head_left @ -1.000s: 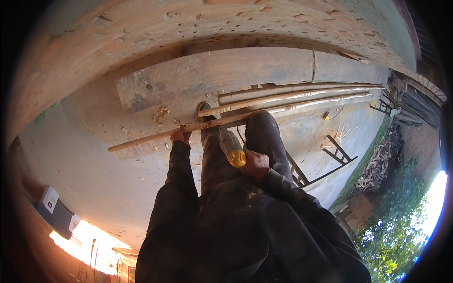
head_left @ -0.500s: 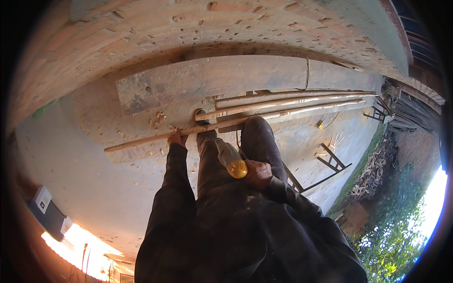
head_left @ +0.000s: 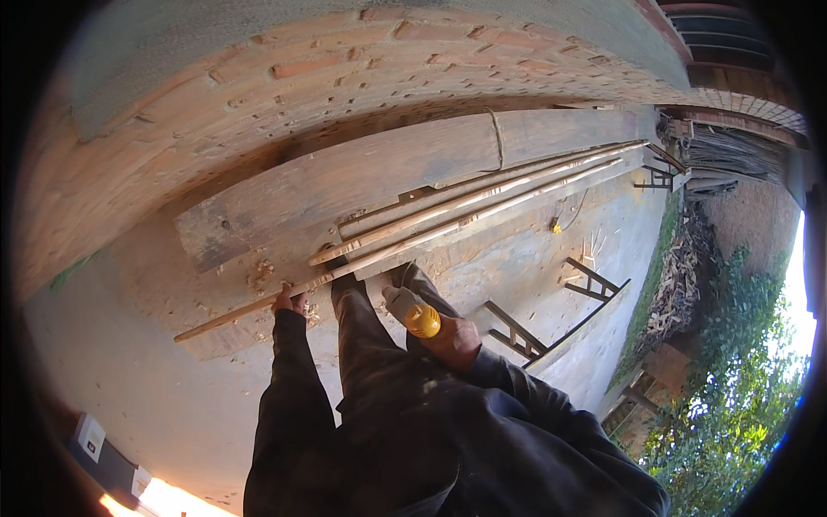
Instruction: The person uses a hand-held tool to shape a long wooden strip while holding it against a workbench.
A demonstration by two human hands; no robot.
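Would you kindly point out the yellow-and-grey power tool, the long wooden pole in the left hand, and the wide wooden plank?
Yellow-and-grey power tool (head_left: 419,319), head view: its yellow end.
Long wooden pole (head_left: 398,251), head view: mid-length.
Wide wooden plank (head_left: 388,161), head view: its broad face.

A rough brick wall (head_left: 413,52) runs along the far side, its upper part covered in grey render (head_left: 215,39) (the lower edge of that coat is uneven). The floor (head_left: 164,370) is pale and catches daylight toward the right, where a dark trestle-like frame (head_left: 594,274) stands, another farther off. Leafy foliage (head_left: 724,405) fills the near right; a strong glare (head_left: 177,500) burns at the near left.
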